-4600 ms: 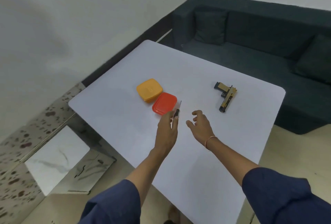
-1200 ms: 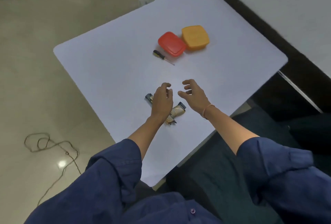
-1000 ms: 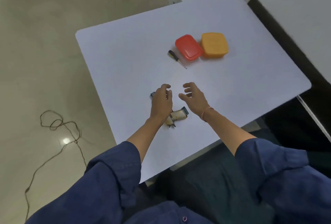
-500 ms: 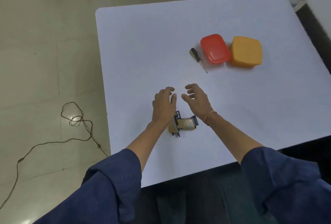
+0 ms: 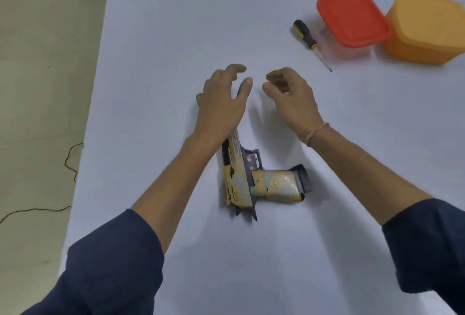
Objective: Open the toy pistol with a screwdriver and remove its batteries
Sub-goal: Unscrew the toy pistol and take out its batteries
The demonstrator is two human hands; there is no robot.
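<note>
The left hand (image 5: 221, 103) hovers over the table (image 5: 176, 25) with its fingers relaxed and slightly spread; it holds nothing. The right hand (image 5: 292, 98) is just beside it, fingers loosely curled with the thumb near the fingertips, also holding nothing. A thin band (image 5: 315, 133) circles the right wrist. Both forearms emerge from dark blue sleeves (image 5: 113, 264).

The toy pistol (image 5: 251, 178) lies flat on its side on the table, on the near side of both hands, between the two forearms. Its body is tan-yellow and cream with worn markings. The trigger guard, the rear end of the frame and the base of the grip are dark grey. The barrel points away from the person; its front end is hidden under the left wrist. Whether the wrist touches it cannot be determined. The grip points toward the right forearm and stops short of it.

The screwdriver (image 5: 305, 35), with a black and yellow handle, lies on the table beyond the right hand, apart from it. Just beyond the screwdriver stands a red container (image 5: 352, 17), with an orange container (image 5: 425, 28) beside it. A cord (image 5: 70, 158) lies on the floor beside the table.
</note>
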